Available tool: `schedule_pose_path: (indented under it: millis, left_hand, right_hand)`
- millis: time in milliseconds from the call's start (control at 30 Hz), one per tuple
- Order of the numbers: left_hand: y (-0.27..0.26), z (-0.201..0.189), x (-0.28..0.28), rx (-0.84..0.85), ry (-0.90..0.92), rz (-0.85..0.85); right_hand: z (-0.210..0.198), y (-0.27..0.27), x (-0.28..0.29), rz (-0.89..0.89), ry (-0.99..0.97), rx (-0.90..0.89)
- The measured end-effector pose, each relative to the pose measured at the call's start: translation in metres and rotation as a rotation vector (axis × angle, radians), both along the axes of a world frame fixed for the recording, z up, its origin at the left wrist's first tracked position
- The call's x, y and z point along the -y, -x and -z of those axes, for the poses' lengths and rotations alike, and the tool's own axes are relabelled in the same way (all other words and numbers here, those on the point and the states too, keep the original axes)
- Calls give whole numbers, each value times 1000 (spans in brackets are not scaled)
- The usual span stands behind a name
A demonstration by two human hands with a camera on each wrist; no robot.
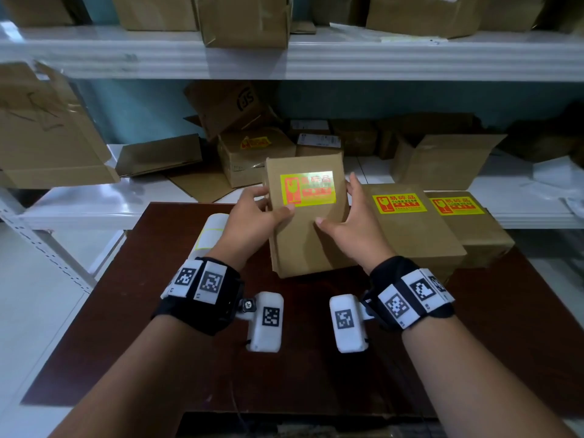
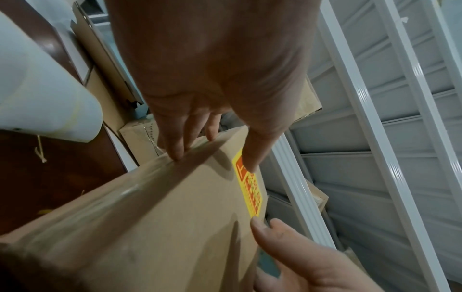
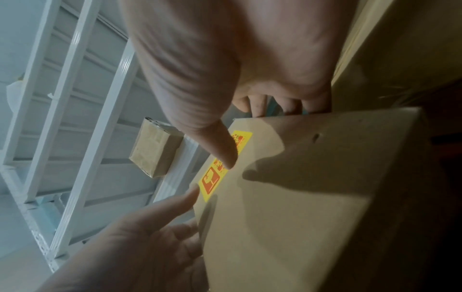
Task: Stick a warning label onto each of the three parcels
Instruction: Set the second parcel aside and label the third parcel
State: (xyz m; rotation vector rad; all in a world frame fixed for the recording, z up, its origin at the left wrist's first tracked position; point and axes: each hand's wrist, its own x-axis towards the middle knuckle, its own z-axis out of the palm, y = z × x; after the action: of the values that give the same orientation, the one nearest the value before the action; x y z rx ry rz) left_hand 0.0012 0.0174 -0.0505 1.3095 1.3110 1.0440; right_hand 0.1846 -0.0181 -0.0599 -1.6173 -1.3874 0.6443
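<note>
The third parcel (image 1: 305,216) is held tilted above the desk (image 1: 158,311), its long axis running away from the body. It is gripped by the left hand (image 1: 252,216) and right hand (image 1: 350,222) at its side edges, thumbs on its face near the label (image 1: 307,187). Two labelled parcels (image 1: 407,222) lie just right, toward the far right corner: probably where it goes. A label roll (image 1: 211,232) sits left.

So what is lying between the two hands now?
The third parcel, its warning label on top. The left hand and right hand grip its opposite sides, clearest in the head view.
</note>
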Motion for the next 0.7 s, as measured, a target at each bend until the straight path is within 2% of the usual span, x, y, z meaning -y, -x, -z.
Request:
schedule_pose_path:
  millis: [167, 267, 400, 533, 633, 700]
  left_hand:
    - [-12, 14, 8, -63, -86, 140]
    - [-17, 22, 13, -66, -113, 143]
    - [-20, 26, 15, -36, -26, 109]
    - [-23, 30, 13, -94, 36, 82]
    - [-26, 35, 10, -144, 64, 82]
    - [-28, 36, 9, -181, 63, 80]
  right_hand:
    - [6, -7, -1, 20, 3, 58]
    - [5, -9, 2, 23, 39, 104]
    - [-5, -25, 9, 8, 66, 156]
    - [-21, -73, 22, 186, -36, 46]
    - [-27, -123, 33, 349, -12, 179]
    - [-21, -149, 36, 374, 142, 248]
